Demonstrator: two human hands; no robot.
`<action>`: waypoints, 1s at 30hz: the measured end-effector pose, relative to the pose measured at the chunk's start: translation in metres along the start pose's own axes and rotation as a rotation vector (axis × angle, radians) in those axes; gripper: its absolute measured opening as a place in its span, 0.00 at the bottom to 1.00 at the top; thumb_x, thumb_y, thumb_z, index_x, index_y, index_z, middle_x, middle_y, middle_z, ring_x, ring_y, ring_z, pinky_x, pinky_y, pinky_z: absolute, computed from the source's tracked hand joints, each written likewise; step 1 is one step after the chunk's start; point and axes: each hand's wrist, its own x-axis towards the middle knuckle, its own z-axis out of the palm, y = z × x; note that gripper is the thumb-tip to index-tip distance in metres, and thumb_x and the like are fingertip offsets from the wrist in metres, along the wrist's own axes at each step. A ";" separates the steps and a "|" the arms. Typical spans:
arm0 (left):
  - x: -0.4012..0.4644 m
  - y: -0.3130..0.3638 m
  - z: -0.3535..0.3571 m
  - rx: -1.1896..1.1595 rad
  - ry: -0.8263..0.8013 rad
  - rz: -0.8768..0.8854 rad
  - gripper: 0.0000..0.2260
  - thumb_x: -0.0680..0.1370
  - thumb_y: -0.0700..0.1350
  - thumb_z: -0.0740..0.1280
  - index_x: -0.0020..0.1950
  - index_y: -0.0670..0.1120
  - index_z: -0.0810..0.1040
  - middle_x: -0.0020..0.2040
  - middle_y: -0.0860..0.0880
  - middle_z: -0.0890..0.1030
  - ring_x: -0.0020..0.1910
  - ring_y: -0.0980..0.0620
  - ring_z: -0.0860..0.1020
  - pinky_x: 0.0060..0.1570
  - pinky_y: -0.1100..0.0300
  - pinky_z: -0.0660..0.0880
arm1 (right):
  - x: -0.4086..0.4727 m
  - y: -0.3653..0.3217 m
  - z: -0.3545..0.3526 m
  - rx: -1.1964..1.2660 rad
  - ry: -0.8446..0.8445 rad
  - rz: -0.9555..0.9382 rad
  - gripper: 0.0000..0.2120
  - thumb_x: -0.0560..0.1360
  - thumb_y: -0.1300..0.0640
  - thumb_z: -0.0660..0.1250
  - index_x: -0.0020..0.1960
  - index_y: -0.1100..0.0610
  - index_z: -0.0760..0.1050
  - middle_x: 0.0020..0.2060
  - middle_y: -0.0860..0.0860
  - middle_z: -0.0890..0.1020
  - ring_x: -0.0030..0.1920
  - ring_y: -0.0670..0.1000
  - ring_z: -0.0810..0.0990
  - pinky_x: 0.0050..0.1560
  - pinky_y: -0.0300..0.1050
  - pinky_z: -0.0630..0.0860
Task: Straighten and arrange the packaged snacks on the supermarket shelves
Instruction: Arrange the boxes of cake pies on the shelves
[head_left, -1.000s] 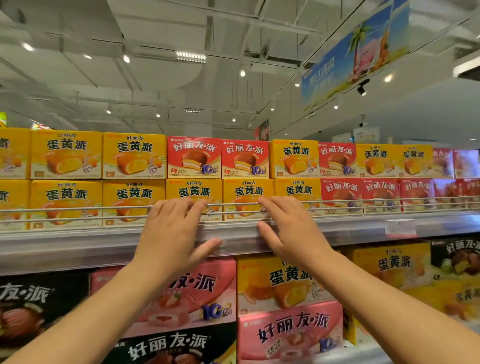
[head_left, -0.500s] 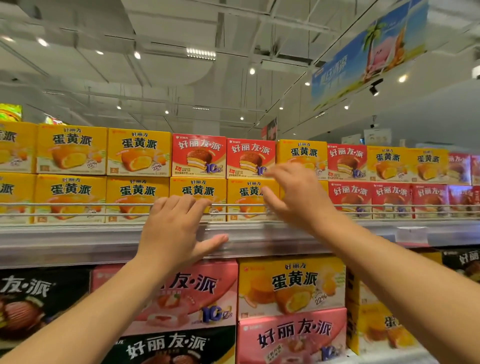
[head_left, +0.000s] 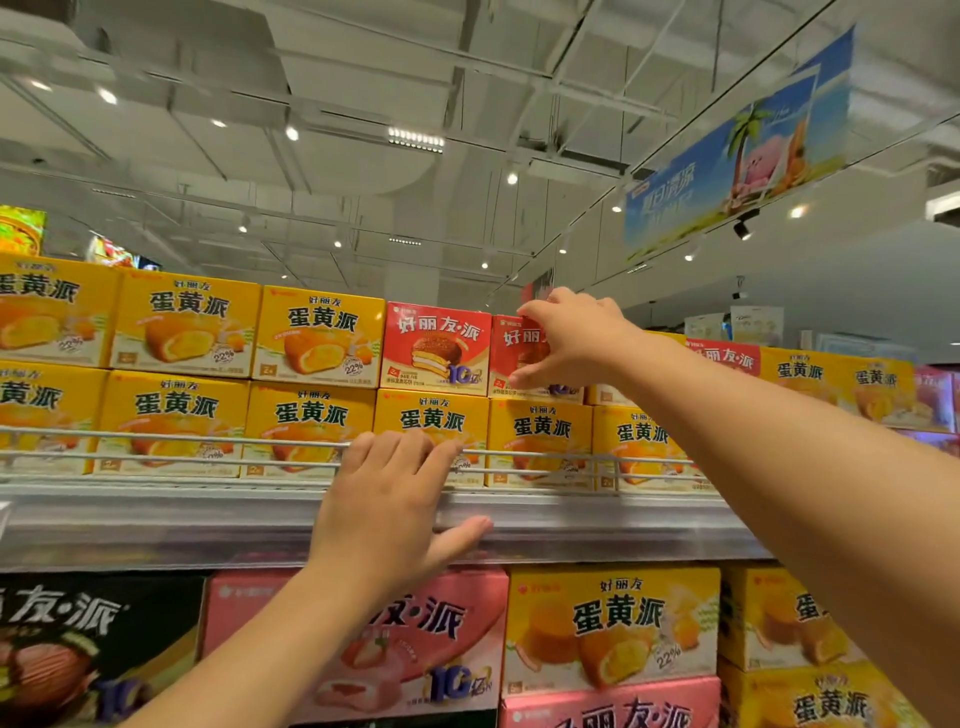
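From the head camera, the person faces a top shelf stacked two rows high with boxed snack pies. The right hand (head_left: 574, 340) is raised to the upper row and takes a red chocolate pie box (head_left: 519, 353), the second red one in that row: fingers hook over its top edge while the thumb reaches across the lower front, so the hand spans the box's height and covers most of its face. Whether the fingers have actually clamped down or only rest there cannot be told for certain, but the hand does appear curled round it. This box sits just beside another red chocolate pie box (head_left: 435, 347) on its left and on top of a yellow egg yolk pie box (head_left: 540, 441).

The left hand (head_left: 387, 501) holds nothing. Its straight fingers lie flat over the wire rail (head_left: 171, 441) at the shelf front, and its thumb is spread along the clear price strip (head_left: 156, 525) below, seemingly for balance.

The red box looks like thin printed cardboard, stiff at the edges, probably light, with a glossy face that could slip under a flat palm. Gripping top edge against bottom edge, as the hand does, seems the safest hold; squeezing the broad front would likely dent it. Being on the top row with no rail before it, it could tip forward if pulled carelessly.
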 end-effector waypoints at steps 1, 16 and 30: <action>0.000 0.000 0.000 -0.002 -0.004 0.002 0.32 0.72 0.70 0.59 0.64 0.47 0.77 0.48 0.49 0.78 0.47 0.45 0.76 0.52 0.49 0.66 | 0.001 -0.001 0.000 0.010 0.029 0.007 0.43 0.62 0.29 0.71 0.70 0.47 0.64 0.61 0.52 0.72 0.62 0.55 0.71 0.63 0.56 0.66; 0.001 0.000 -0.005 -0.032 -0.076 0.002 0.32 0.72 0.69 0.58 0.64 0.47 0.77 0.48 0.49 0.78 0.47 0.44 0.75 0.51 0.49 0.66 | -0.028 -0.006 -0.023 0.136 0.121 -0.002 0.39 0.65 0.41 0.76 0.70 0.48 0.64 0.61 0.50 0.76 0.59 0.53 0.75 0.59 0.54 0.73; 0.096 0.124 -0.001 -0.172 0.005 0.166 0.23 0.73 0.62 0.59 0.54 0.45 0.80 0.46 0.45 0.80 0.45 0.41 0.78 0.42 0.49 0.71 | -0.141 0.114 -0.069 0.174 0.146 0.051 0.36 0.65 0.44 0.76 0.69 0.49 0.67 0.59 0.48 0.78 0.56 0.50 0.77 0.57 0.54 0.75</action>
